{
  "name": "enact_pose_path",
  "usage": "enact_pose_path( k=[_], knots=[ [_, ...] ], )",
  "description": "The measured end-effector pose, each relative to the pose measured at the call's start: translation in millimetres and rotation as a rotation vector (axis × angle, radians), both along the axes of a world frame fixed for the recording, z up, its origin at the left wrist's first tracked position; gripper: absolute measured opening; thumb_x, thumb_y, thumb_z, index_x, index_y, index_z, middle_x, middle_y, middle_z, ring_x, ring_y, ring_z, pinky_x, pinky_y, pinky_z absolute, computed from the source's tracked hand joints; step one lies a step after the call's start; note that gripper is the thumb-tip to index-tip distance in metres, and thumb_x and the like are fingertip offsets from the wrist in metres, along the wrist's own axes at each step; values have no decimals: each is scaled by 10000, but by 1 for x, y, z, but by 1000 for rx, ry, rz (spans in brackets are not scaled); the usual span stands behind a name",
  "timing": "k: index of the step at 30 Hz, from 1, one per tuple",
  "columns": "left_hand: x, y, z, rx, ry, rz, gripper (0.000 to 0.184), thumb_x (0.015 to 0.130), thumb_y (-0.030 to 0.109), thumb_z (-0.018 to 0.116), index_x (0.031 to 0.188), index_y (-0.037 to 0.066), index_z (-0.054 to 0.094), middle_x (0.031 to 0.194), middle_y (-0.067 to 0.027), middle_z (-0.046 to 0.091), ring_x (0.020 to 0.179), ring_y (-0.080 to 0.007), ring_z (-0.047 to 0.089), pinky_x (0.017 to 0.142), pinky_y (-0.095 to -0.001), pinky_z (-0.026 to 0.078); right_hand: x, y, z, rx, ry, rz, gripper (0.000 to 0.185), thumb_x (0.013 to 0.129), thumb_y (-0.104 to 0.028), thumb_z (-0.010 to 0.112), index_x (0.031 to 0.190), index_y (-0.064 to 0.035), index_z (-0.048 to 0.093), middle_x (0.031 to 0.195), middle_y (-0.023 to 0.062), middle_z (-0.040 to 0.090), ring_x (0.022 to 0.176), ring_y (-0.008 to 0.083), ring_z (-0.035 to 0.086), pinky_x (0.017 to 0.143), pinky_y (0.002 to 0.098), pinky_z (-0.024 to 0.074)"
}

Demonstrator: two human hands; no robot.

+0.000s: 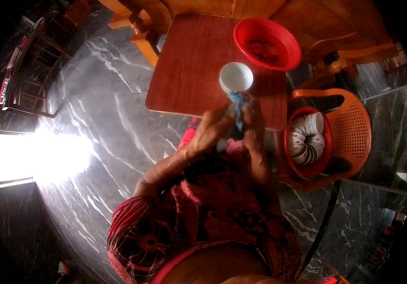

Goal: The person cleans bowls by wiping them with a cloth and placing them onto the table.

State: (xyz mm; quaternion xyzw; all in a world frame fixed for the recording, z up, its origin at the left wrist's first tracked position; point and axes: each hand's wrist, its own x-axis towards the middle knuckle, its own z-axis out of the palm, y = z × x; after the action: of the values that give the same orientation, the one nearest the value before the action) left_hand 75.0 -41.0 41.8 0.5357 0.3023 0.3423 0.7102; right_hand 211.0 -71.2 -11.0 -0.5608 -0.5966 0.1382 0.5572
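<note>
My left hand point(211, 128) and my right hand point(254, 124) come together at the near edge of the table, both closed on a blue cloth point(238, 111). The cloth hangs bunched between them, and its top lies close below the rim of a white bowl point(236, 76) on the table. A second rim shows just under that bowl. The fingers of my right hand are dark and somewhat blurred. Whether anything else is inside the cloth cannot be made out.
On the reddish-brown table point(189, 61), a red basin point(286, 45) with dark contents stands at the far right corner. Right of the table, an orange chair point(355, 128) bears a red tub point(327, 158) with several nested white bowls point(300, 146). A wooden bench point(203, 5) stands behind.
</note>
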Motion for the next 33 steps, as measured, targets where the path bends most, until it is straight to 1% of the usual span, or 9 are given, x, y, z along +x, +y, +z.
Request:
enact_pose_path(
  k=[1,3,7,9,13,15,22,23,33],
  knots=[
    [-2,-1,-1,0,2,-4,347,872,249,534,1072,-35,546,734,-28,579,579,-77,496,477,-238,391,4,-1,-5,0,2,-4,387,925,-266,434,1226,-23,430,1096,141,517,1012,244,507,890,355,406],
    [-8,0,-3,-126,13,-7,345,860,250,544,1051,-37,558,751,-41,589,588,-96,513,488,-251,405,8,0,-5,-236,779,162,389,915,-255,478,1221,-18,438,1119,111,515,1017,229,505,900,358,408],
    [-9,0,6,-103,-57,25,337,854,242,548,1041,-38,568,772,-52,600,593,-107,529,500,-260,423,5,3,-1,-421,1188,186,391,907,-258,504,1214,-23,445,1121,83,518,1008,201,511,879,336,428],
    [-6,-2,5,-214,-108,92,361,854,240,464,1032,-62,548,872,-116,592,796,-180,530,695,-300,424,-2,-1,-17,-186,1362,367,374,906,-260,504,1194,-25,463,1113,82,529,984,187,523,843,315,452],
    [-2,-3,-8,-162,-95,156,358,836,223,494,1049,-61,544,896,-115,592,831,-180,532,719,-297,435,-17,-13,-52,-329,749,100,371,897,-267,518,1182,-35,465,1105,77,538,979,175,527,831,315,469],
    [5,-1,-11,-93,-194,133,352,812,183,527,1066,-60,541,932,-112,595,857,-179,540,750,-297,446,-21,-14,-54,-236,1712,286,386,893,-306,487,1191,-68,429,1018,89,545,927,206,553,800,311,489],
    [3,10,-13,-235,-29,130,326,822,246,565,1008,-21,574,888,-60,612,784,-136,570,680,-271,462,-1,-7,-55,-172,1536,167,355,889,-243,522,1171,-29,495,1103,76,553,983,183,541,858,314,451],
    [0,14,-1,-457,-149,41,315,838,256,550,999,-13,581,881,-56,615,783,-136,574,691,-271,462,2,-9,-35,-214,1318,130,353,896,-248,504,1167,-22,515,1099,76,564,983,188,545,874,316,438],
    [12,0,-1,-344,-134,182,344,857,281,516,991,-28,586,810,-76,601,660,-141,555,555,-262,449,-5,-22,3,-99,414,-59,412,914,-263,440,1238,-9,436,1237,145,453,1130,255,444,953,365,360]
  ],
)
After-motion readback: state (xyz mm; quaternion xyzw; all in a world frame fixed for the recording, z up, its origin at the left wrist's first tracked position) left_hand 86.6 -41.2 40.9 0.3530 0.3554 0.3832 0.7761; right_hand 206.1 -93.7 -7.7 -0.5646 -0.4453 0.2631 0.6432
